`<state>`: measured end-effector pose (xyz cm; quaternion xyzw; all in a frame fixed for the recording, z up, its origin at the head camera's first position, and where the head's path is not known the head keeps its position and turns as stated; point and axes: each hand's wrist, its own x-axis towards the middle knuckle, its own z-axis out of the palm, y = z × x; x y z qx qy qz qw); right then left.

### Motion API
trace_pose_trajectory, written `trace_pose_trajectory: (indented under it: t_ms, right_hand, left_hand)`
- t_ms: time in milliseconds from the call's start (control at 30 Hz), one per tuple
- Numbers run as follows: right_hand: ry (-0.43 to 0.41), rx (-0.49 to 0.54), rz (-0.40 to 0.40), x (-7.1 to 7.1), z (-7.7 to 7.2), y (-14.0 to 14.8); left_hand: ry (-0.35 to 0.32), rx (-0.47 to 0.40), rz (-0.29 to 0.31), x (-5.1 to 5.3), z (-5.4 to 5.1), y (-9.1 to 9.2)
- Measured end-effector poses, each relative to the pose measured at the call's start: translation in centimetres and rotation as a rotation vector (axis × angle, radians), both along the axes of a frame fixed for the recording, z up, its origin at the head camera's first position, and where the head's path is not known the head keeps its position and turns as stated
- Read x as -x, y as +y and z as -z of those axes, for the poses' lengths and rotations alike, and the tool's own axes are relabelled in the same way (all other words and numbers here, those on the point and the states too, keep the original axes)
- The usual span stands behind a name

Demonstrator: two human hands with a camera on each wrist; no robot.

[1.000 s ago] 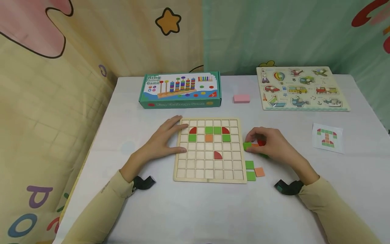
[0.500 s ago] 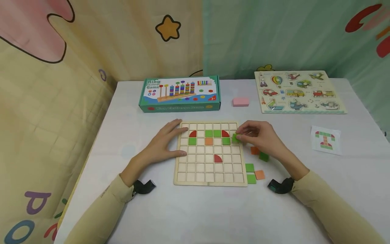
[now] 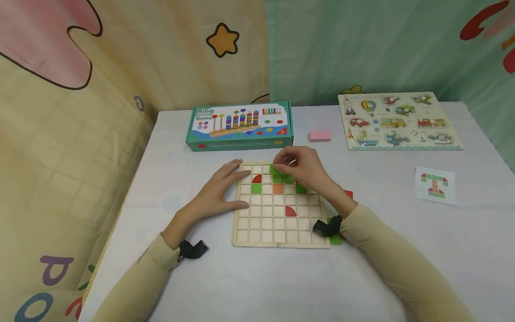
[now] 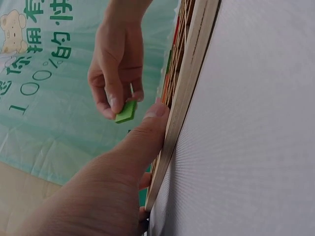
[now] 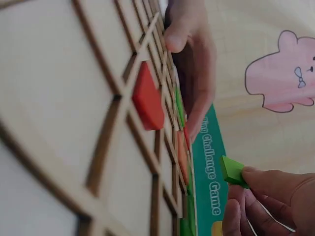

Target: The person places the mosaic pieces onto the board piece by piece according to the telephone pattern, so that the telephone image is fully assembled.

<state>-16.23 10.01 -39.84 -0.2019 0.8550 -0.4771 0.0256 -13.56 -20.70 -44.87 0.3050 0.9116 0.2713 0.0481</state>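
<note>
My right hand pinches a green square tile between thumb and fingertips above the far part of the wooden grid board. In the right wrist view, the pinched tile is tilted and held apart from the board. My left hand rests on the board's left edge, fingers spread; its thumb touches that edge in the left wrist view. Set in the grid are green tiles, an orange tile and red quarter-round tiles. My right hand and wrist cover part of the right side.
Loose tiles, one green and one red, lie right of the board, partly behind my arm. A pattern card is farther right. Behind stand a Ring Challenge Game box, a pink block and a vehicle puzzle.
My right hand has picked the green tile from the loose pile and carried it left and away over the board. My left hand has stayed at the board's left edge.
</note>
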Motion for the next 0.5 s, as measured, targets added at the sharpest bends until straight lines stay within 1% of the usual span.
trace_pose_trajectory:
  t_ms: [167, 333, 500]
  right_hand:
    - [-0.024, 0.003, -0.009, -0.2, 1.3, -0.6]
    - [-0.013, -0.012, -0.02, -0.4, 2.1, -0.5]
    - [0.007, -0.023, -0.037, -0.6, 2.7, -0.2]
  left_hand:
    - [0.006, 0.012, -0.007, -0.2, -0.2, -0.2]
    - [-0.006, 0.0, -0.003, -0.3, 0.0, -0.2]
    - [0.006, -0.007, 0.005, -0.2, 0.2, 0.1]
